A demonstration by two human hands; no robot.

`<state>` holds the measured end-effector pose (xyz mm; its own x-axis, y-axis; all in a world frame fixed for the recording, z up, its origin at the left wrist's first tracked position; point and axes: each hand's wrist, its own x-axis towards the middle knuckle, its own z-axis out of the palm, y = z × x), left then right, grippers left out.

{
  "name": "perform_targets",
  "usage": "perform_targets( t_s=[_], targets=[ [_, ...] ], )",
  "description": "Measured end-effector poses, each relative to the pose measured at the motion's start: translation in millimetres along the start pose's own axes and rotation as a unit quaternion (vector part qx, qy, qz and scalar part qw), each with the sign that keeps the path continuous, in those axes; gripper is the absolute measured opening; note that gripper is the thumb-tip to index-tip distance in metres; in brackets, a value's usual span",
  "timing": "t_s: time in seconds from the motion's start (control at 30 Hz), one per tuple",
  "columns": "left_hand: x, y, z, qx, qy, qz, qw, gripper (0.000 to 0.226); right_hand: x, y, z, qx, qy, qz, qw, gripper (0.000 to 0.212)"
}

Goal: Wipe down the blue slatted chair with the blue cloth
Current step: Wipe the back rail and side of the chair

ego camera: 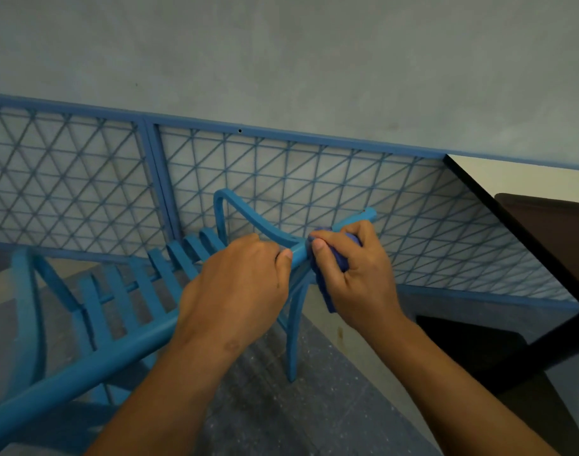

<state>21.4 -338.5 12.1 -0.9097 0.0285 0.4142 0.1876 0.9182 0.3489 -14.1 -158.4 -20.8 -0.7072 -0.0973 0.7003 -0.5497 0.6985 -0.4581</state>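
The blue slatted chair (117, 307) fills the lower left, its top rail running diagonally from the bottom left up to the centre right. My left hand (238, 291) is wrapped around that rail near its upper end. Just to the right, my right hand (357, 274) presses the bunched blue cloth (330, 284) against the rail beside the curved armrest. Part of the cloth hangs down below my palm. The chair's slats and one thin leg show behind and under my hands.
A blue wire-mesh fence (281, 179) runs behind the chair against a grey wall (281, 54). A dark table edge (511, 225) juts in at the right. Speckled grey floor (281, 406) lies beneath.
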Motion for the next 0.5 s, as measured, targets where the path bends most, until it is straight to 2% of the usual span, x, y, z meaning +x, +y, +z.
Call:
perform_targets(
  t_s=[0.1,0.2,0.27,0.37,0.5],
  targets=[
    [-1.1,-0.7,-1.2,-0.010,-0.005,-0.008,1.000,0.045,15.7,10.7,-5.8,-0.031,-0.010,0.010,0.999,0.030],
    [-1.5,1.1,-2.8,-0.021,-0.009,-0.011,1.000,0.047,46.7,24.7,-11.7,-0.067,-0.032,0.085,0.994,0.024],
    [-0.9,3.3,-4.1,-0.020,-0.012,-0.017,1.000,0.047,57.7,25.9,-13.6,-0.096,-0.055,0.106,0.988,0.027],
    [-0.7,4.1,-5.2,-0.011,-0.014,-0.017,1.000,0.045,45.8,8.6,-6.9,-0.092,-0.060,0.088,0.990,0.028],
    [-2.3,5.8,-6.9,-0.005,-0.009,-0.017,1.000,0.045,27.2,-11.9,0.5,-0.049,-0.062,0.016,0.997,0.030]
  ],
)
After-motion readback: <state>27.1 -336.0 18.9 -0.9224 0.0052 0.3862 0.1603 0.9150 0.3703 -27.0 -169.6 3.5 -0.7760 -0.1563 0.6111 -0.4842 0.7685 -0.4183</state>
